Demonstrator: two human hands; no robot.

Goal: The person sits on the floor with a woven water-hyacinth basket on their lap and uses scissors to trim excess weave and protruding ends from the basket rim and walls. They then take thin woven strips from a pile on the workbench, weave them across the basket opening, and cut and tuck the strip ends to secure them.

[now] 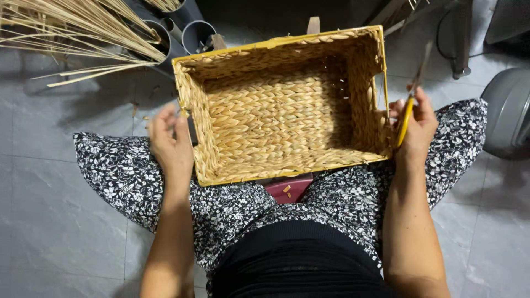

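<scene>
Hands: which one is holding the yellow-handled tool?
The right hand, gripping the yellow-handled tool at the basket's right wall. The left hand only braces the left wall.

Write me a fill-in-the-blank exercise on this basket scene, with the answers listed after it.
1. The woven basket rests on the person's ____.
2. The right hand holds scissors with ____ handles.
3. The left hand rests against the basket's ____ side.
4. Bundles of pale reeds lie at the upper ____ of the view.

Missing words: lap; yellow; left; left
</scene>
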